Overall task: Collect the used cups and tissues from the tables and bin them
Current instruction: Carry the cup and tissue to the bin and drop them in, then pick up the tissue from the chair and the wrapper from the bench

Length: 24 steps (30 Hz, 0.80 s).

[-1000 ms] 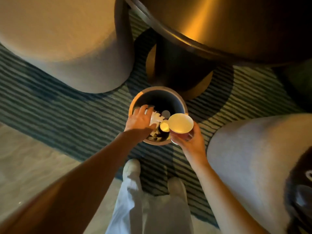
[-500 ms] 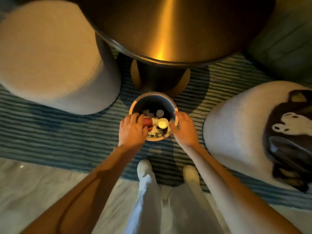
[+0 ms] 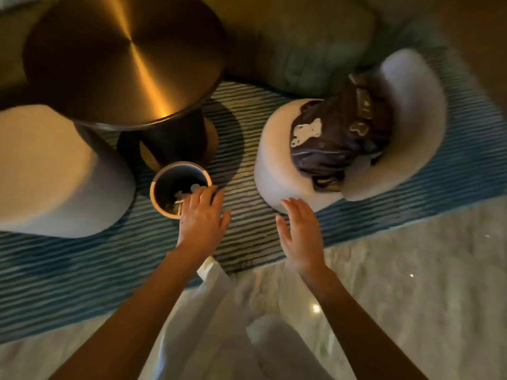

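A small round bin (image 3: pixel 164 179) stands on the striped rug under the edge of the brass table. Pale tissues and cups (image 3: pixel 181 194) lie inside it, partly hidden. My left hand (image 3: pixel 203 218) hovers over the bin's near right rim with relaxed fingers and holds nothing. My right hand (image 3: pixel 300 231) is flat and spread, in the air to the right of the bin, near the front of a pale stool, and is empty.
A round brass table (image 3: pixel 120 58) stands at the upper left. A pale stool (image 3: pixel 52 171) is left of the bin. Another pale seat (image 3: pixel 277 160) at the right carries a dark brown bag (image 3: pixel 340 133). A green cushion (image 3: pixel 307 42) lies behind. Marble floor lies in front of the striped rug (image 3: pixel 82 264).
One second ago my right hand held a cup over the bin and my left held tissue; both were dropped in. Both hands have drawn back empty, the right moving off to the right.
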{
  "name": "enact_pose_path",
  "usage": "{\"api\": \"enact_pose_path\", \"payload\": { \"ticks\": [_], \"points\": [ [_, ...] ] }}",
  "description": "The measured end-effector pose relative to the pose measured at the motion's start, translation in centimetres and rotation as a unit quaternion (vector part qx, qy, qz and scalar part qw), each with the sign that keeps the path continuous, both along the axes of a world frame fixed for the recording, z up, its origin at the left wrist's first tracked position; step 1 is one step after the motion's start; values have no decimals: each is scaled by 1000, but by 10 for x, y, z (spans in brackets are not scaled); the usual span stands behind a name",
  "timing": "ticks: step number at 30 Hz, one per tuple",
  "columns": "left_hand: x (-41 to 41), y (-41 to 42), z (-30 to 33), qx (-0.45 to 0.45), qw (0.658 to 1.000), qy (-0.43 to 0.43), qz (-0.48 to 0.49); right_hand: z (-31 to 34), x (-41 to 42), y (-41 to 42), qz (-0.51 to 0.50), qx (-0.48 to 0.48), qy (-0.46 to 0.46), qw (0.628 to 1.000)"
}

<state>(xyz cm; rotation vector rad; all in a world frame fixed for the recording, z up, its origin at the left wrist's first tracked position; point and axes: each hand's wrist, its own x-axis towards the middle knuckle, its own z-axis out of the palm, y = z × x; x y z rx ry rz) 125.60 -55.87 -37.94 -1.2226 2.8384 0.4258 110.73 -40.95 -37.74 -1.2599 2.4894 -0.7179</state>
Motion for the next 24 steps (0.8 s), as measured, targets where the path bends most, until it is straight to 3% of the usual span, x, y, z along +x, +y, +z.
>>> {"api": "enact_pose_path", "payload": {
  "ticks": [11, 24],
  "points": [
    [-233, 173, 118, -63, 968, 72, -233, 117, -149, 219, -193, -58, 81, 976],
    [-612, 245, 224, -115, 908, 168, -366, 229, -492, 304, -303, -69, 202, 929]
  ]
}}
